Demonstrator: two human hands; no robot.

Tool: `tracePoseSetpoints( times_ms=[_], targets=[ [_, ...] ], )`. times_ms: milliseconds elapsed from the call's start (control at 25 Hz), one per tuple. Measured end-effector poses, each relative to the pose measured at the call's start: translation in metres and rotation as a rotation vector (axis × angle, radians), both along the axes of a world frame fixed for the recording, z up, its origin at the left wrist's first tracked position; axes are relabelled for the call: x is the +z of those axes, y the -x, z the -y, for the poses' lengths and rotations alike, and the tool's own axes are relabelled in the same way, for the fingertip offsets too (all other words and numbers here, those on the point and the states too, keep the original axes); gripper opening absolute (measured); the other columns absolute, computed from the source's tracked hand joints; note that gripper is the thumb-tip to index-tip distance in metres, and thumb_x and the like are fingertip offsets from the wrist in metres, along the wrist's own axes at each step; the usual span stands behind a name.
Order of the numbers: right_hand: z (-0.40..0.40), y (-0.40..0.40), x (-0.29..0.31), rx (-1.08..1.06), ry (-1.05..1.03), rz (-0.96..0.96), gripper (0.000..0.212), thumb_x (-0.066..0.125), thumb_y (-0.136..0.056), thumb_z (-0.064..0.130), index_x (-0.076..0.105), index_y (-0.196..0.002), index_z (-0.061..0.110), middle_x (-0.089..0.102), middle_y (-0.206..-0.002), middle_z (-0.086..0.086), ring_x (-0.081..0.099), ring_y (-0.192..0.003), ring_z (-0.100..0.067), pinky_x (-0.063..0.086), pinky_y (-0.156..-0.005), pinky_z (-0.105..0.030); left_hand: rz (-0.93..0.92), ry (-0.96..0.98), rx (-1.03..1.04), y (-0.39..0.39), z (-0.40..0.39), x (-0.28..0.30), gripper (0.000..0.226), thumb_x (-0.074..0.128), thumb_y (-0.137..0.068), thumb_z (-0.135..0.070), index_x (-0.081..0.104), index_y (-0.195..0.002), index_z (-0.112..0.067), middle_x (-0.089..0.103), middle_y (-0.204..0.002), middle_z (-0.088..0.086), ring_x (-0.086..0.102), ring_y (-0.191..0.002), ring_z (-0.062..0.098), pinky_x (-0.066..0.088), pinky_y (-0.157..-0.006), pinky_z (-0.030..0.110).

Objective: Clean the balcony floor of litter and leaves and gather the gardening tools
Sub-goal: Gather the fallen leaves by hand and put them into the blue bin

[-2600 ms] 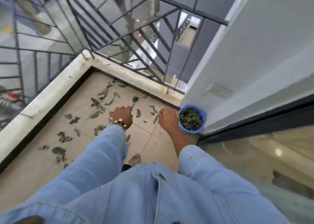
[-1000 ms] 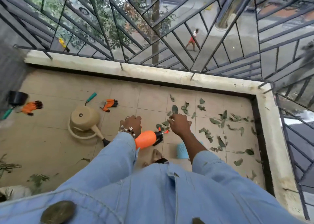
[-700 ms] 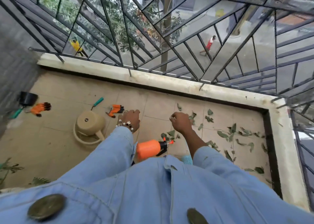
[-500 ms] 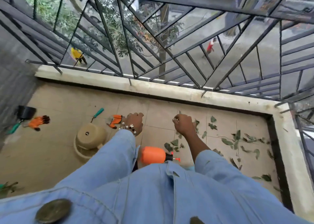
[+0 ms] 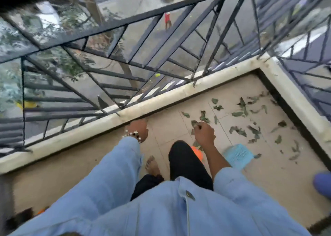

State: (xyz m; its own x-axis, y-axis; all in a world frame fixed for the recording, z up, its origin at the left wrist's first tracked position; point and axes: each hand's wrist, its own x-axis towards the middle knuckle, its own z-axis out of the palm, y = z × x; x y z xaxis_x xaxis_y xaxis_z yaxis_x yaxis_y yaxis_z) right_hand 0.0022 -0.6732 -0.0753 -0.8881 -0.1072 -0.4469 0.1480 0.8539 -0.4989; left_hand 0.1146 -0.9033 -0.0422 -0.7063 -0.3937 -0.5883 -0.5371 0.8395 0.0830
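Note:
Several green leaves (image 5: 238,130) lie scattered on the beige tiles toward the right corner. My right hand (image 5: 204,133) is low over the nearest ones, its fingertips pinched on a leaf. My left hand (image 5: 138,130), with a bead bracelet at the wrist, hangs beside the ledge with its fingers curled and nothing in them. An orange spray bottle (image 5: 197,150) shows only as a sliver behind my black-clad knee. The frame is blurred by motion.
A light blue flat object (image 5: 238,155) lies on the tiles right of my right arm. A blue bowl (image 5: 322,184) peeks in at the right edge. The pale ledge (image 5: 107,123) and black railing (image 5: 143,60) bound the floor ahead and to the right.
The view has swung right and tilted. The watering can, the orange gloves and the green-handled tools have left the frame. My right hand has stayed pinched over the leaves.

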Motion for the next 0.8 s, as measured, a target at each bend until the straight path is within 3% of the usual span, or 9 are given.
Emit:
tracePoseSetpoints(
  times_ms=[280,440,520,640,800],
  targets=[
    [-0.036,0.021,0.008,-0.439,0.145,-0.014,0.023,0.052,-0.093,0.016,0.07,-0.099,0.004,0.07,-0.102,-0.015,0.06,-0.099,-0.033,0.042,-0.079,-0.03,-0.003,-0.048,-0.261,0.088,-0.006,-0.003,0.05,0.048,-0.095,-0.026,0.037,-0.144,-0.021,0.051,-0.139,0.01,0.05,-0.124,0.033,0.042,-0.1,0.045],
    [-0.055,0.018,-0.01,-0.558,0.163,0.016,0.023,0.053,-0.091,0.011,0.069,-0.093,-0.004,0.069,-0.099,-0.021,0.062,-0.096,-0.038,0.047,-0.083,-0.038,0.012,-0.068,-0.42,0.139,-0.024,-0.014,0.051,0.047,-0.093,-0.023,0.037,-0.143,-0.02,0.051,-0.139,0.01,0.05,-0.123,0.034,0.041,-0.096,0.044],
    [-0.058,0.025,-0.024,-0.606,0.169,0.043,0.022,0.054,-0.091,0.013,0.071,-0.097,0.001,0.07,-0.102,-0.017,0.062,-0.1,-0.035,0.046,-0.085,-0.034,0.027,-0.085,-0.468,0.163,-0.03,-0.025,0.05,0.046,-0.094,-0.023,0.037,-0.143,-0.021,0.051,-0.139,0.01,0.05,-0.123,0.034,0.041,-0.096,0.043],
    [-0.065,0.043,-0.046,-0.653,0.179,0.113,0.022,0.053,-0.093,0.013,0.071,-0.098,0.0,0.071,-0.102,-0.017,0.064,-0.096,-0.032,0.045,-0.075,-0.023,0.114,-0.105,-0.55,0.198,-0.044,-0.05,0.051,0.046,-0.096,-0.024,0.035,-0.145,-0.021,0.047,-0.144,0.009,0.048,-0.126,0.033,0.041,-0.102,0.042],
    [-0.082,0.064,-0.085,-0.721,0.143,0.229,0.022,0.054,-0.091,0.012,0.072,-0.099,0.001,0.07,-0.104,-0.019,0.063,-0.102,-0.033,0.045,-0.084,-0.035,0.195,-0.165,-0.603,0.257,-0.065,-0.09,0.052,0.047,-0.094,-0.025,0.035,-0.145,-0.023,0.048,-0.143,0.01,0.048,-0.127,0.032,0.043,-0.103,0.043]
  ],
)
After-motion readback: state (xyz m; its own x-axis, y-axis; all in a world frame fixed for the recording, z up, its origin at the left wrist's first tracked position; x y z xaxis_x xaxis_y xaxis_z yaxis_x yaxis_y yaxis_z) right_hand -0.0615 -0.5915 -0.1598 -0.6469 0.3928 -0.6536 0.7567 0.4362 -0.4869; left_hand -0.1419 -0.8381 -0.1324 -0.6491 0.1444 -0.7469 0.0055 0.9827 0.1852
